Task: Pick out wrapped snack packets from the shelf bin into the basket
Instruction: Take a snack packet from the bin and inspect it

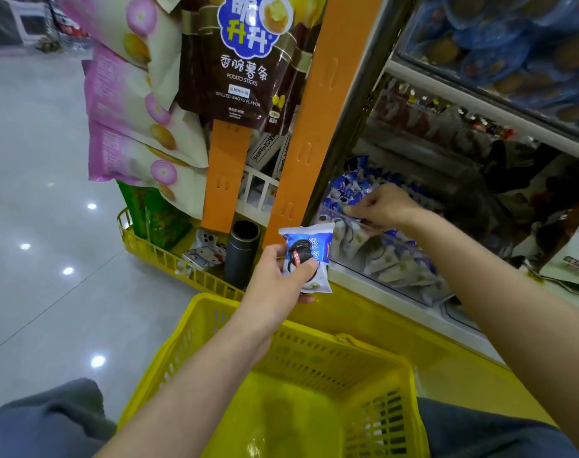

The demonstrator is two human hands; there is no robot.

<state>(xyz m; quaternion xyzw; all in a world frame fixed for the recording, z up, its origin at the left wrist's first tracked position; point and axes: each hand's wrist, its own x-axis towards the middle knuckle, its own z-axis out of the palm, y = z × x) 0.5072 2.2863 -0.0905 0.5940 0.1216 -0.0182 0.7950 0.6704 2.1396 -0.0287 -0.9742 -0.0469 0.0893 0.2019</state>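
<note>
At mid-frame our left hand (278, 279) pinches a snack packet (311, 247) above the yellow basket (331, 365), while our right hand (385, 206) curls into the bin (400, 276) right of centre, its hold unclear.

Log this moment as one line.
left hand: holds snack packet, not yet in basket | right hand: in shelf bin among packets, grip unclear

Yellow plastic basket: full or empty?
Empty where visible: the yellow plastic basket shows a bare floor; the left hand grips the blue-and-white wrapped snack packet outside it.
</note>
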